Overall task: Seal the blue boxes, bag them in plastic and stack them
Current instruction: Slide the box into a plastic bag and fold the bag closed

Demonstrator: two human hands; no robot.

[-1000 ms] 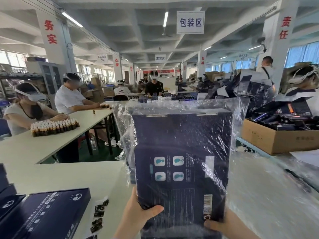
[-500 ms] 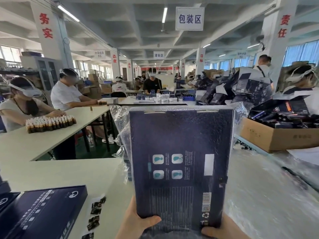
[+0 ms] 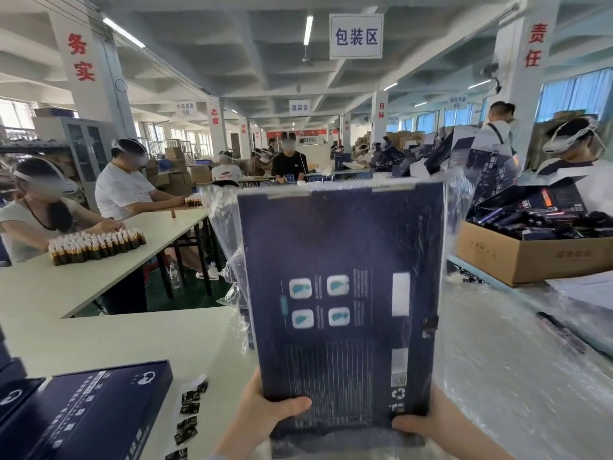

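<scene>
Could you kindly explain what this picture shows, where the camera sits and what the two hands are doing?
There is no machine here: a person works with bare hands. The single picture comes from a wide-angle camera worn on that person's head, looking forward and down. The left hand and the right hand each grip a bottom corner of a dark blue box, held upright with a clear plastic bag around it. On the pale table to the left lies a second box, flat, beside a few small black stickers. To the right lie crinkled plastic sheets, and beyond them stands a cardboard carton full of dark packages.
</scene>
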